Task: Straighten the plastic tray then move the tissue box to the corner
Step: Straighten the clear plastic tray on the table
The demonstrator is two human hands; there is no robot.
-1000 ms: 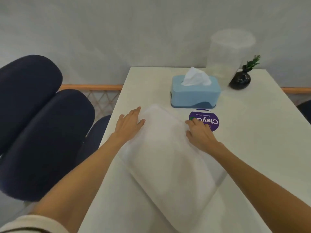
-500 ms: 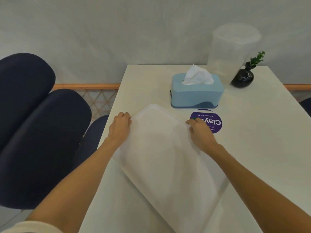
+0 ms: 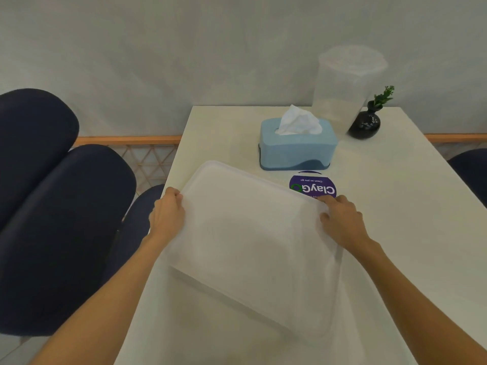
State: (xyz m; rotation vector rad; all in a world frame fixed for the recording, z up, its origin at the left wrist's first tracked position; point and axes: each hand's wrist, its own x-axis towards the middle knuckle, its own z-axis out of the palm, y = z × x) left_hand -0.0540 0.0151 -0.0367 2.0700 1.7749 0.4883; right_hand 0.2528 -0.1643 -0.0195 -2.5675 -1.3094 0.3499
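From the head view, the plastic tray (image 3: 253,243) is lying skewed on the white desk (image 3: 395,206), its far corner pointing toward the tissue box (image 3: 297,143), which sits well apart near the far edge. The left hand (image 3: 167,216) is curling its grip around the tray's left rim; the right hand (image 3: 342,219) is pinching the right rim. The tray looks thin, light, slightly flexible and slick, so opposite rims seem the safest hold.

dim, even, soft light; a faint shadow lies under the tray (image 3: 253,241) on its near side. the view is soft, and edges bow outward.
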